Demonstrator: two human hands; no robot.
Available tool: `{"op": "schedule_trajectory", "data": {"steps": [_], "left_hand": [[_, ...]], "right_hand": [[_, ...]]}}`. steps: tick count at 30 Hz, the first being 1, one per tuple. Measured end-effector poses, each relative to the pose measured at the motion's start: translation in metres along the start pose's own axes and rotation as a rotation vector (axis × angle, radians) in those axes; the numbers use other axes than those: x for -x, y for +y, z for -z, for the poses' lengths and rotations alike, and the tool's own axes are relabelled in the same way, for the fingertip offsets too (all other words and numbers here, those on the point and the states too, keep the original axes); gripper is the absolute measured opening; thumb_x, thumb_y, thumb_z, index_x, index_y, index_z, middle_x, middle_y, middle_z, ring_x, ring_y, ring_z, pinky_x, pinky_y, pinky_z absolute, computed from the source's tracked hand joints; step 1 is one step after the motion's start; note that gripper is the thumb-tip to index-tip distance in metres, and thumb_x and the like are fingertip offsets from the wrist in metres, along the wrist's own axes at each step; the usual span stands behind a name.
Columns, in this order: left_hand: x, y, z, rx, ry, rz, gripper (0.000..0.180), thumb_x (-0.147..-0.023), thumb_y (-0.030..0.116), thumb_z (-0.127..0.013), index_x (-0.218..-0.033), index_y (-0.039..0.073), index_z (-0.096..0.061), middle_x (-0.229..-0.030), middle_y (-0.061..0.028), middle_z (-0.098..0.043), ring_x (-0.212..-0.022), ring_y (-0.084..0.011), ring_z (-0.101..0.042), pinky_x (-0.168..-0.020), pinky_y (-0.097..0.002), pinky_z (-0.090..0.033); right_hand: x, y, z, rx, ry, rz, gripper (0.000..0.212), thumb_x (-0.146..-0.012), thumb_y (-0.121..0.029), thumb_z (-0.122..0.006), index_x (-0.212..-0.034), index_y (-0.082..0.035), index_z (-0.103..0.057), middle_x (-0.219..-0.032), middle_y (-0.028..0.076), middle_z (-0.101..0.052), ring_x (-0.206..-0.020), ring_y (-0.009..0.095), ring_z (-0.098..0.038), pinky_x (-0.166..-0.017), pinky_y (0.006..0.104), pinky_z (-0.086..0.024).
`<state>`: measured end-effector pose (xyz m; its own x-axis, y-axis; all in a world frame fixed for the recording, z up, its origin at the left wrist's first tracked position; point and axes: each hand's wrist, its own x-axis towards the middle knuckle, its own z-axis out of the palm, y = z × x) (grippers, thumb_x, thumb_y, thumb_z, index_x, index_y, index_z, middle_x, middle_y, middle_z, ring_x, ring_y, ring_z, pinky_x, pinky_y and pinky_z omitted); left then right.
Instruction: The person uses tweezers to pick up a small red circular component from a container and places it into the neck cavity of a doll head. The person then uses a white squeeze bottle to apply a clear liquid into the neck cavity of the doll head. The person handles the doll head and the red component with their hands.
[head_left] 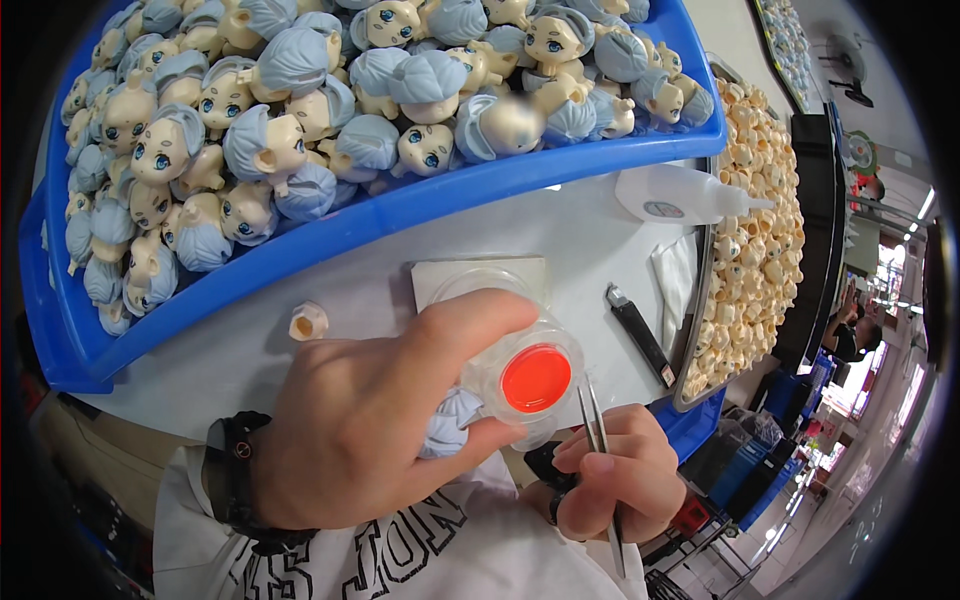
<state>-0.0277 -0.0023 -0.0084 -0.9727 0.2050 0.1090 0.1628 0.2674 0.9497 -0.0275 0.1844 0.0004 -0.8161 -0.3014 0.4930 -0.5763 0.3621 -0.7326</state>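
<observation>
As left fingers (470,322) clasp a container (487,380), right fingers (605,465) pinch tweezers (595,425), slanting, tips forward.

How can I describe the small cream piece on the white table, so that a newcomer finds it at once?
Find the big blue bin of doll heads. Between its near rim and the left hand, on the white table, lies the cream piece. Unlike the heads, it lies alone, with no blue hair.

Toy-assy workshop — bin (450,195) w/ bulk doll heads (425,150), parts tray (699,330).
</observation>
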Motion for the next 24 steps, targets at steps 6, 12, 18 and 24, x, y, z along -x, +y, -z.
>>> {"op": "schedule_trajectory", "data": {"steps": [6, 12, 18, 24], "left_hand": [[-0.006, 0.005, 0.0, -0.132, 0.043, -0.022, 0.055, -0.06, 0.012, -0.078, -0.107, -0.001, -0.051, -0.087, -0.0089, -0.061, -0.049, -0.0119, -0.051, -0.048, -0.0233, -0.04], [-0.006, 0.005, 0.001, -0.164, 0.037, -0.027, 0.052, -0.06, 0.012, -0.077, -0.105, 0.0, -0.055, -0.081, -0.0066, -0.061, -0.047, -0.0125, -0.049, -0.046, -0.0234, -0.038], [-0.01, 0.009, 0.012, -0.108, -0.147, 0.067, 0.049, -0.062, 0.01, -0.075, -0.105, -0.001, -0.055, -0.084, -0.0085, -0.062, -0.048, -0.0122, -0.047, -0.045, -0.023, -0.038], [-0.009, 0.004, 0.014, 0.018, -0.179, 0.106, 0.051, -0.062, 0.009, -0.077, -0.107, -0.002, -0.054, -0.091, -0.0088, -0.061, -0.05, -0.01, -0.045, -0.046, -0.022, -0.037]], "right_hand": [[0.002, 0.004, 0.008, -0.036, 0.005, 0.023, 0.025, -0.048, 0.004, -0.059, -0.072, -0.002, -0.06, -0.054, 0.004, -0.053, -0.043, 0.015, -0.049, -0.04, 0.0233, -0.034], [0.002, 0.002, 0.01, -0.06, 0.003, -0.053, 0.019, -0.058, 0.006, -0.057, -0.075, -0.004, -0.059, -0.055, 0.003, -0.053, -0.044, 0.015, -0.05, -0.04, 0.0244, -0.036], [0.0, 0.005, 0.024, -0.097, -0.136, -0.006, 0.02, -0.055, 0.004, -0.056, -0.072, -0.004, -0.059, -0.055, 0.002, -0.053, -0.044, 0.015, -0.049, -0.041, 0.0239, -0.037], [-0.005, 0.011, 0.035, -0.091, -0.365, 0.069, 0.02, -0.073, -0.002, -0.052, -0.093, -0.002, -0.05, -0.061, 0.005, -0.058, -0.052, 0.015, -0.054, -0.047, 0.0255, -0.041]]}}
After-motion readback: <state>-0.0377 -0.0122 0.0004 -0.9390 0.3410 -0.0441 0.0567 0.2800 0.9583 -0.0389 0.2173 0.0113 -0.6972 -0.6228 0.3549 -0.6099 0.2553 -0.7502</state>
